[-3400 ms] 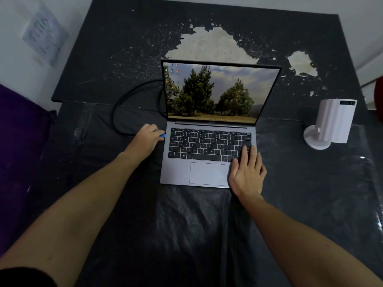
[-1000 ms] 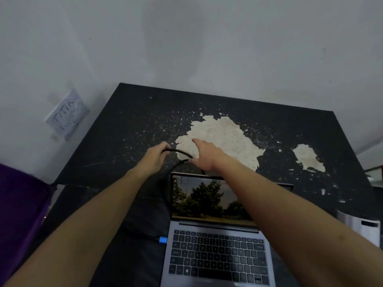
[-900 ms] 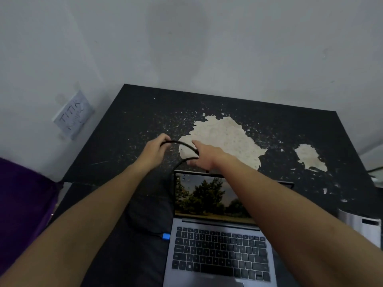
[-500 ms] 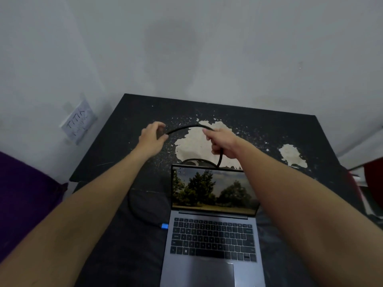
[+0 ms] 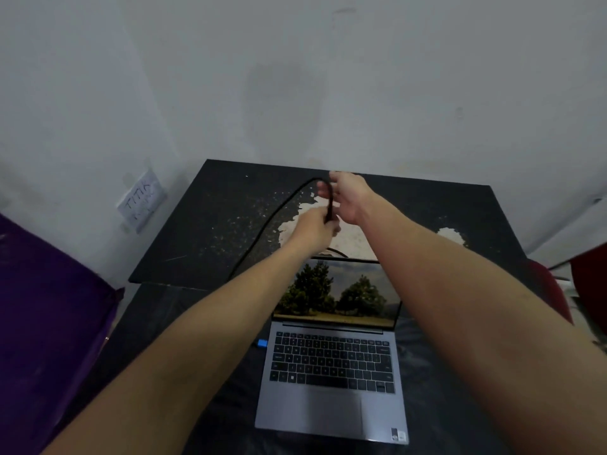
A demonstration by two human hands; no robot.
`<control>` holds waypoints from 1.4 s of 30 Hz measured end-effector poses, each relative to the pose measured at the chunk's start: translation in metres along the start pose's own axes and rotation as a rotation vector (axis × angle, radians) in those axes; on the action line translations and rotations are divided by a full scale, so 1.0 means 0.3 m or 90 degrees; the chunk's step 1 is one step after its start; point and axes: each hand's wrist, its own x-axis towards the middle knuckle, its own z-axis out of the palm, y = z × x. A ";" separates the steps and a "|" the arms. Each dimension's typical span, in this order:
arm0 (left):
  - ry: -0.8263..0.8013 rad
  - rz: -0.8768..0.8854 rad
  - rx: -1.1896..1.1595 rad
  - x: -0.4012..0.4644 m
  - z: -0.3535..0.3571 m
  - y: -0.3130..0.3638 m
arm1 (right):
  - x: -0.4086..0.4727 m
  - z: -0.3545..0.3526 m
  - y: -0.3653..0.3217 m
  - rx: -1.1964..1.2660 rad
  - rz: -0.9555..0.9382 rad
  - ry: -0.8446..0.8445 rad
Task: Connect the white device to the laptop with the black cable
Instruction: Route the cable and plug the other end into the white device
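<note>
Behind the open grey laptop (image 5: 331, 369), both hands have drawn together: left hand (image 5: 315, 229) clamped on the thin black cable (image 5: 262, 228), right hand (image 5: 348, 200) open beside it. Blue plug (image 5: 261, 343) already seated; the white device is out of view.

You've got one view only, head cam, wide-angle, so no overlap w/ any other cam. It sits above the near edge of the table (image 5: 203, 244), looking fwd and steeply down, lens bending straight lines toward the frame edges. Laptop (image 5: 331, 382) is close, at 6 o'clock, its front edge well inside the frame. Both your forearms run in from 7 and 5 o'clock toward 12. Left hand (image 5: 313, 229) and right hand (image 5: 349, 200) meet just above centre, mid-range, past the screen's top edge. Wall (image 5: 328, 77) fills the whole upper half, 10 to 2 o'clock. Purple surface (image 5: 49, 307) at 8 o'clock.
</note>
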 end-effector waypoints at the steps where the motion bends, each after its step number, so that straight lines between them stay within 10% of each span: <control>1: 0.018 -0.016 -0.052 0.008 0.000 0.013 | -0.014 -0.026 0.012 -0.019 0.002 0.003; 14: 0.028 -0.154 -0.613 0.139 0.025 0.262 | -0.156 -0.337 0.225 -0.280 -0.073 -0.144; 23: -0.204 -0.040 -0.015 -0.060 0.231 0.128 | -0.146 -0.489 0.003 -0.103 -0.124 0.103; 30: -0.107 0.063 0.038 -0.118 0.414 0.216 | -0.171 -0.540 -0.075 0.078 -0.111 0.032; 42: -0.060 -0.086 -0.268 -0.084 0.405 0.446 | -0.313 -0.813 0.219 -0.347 -0.153 -0.086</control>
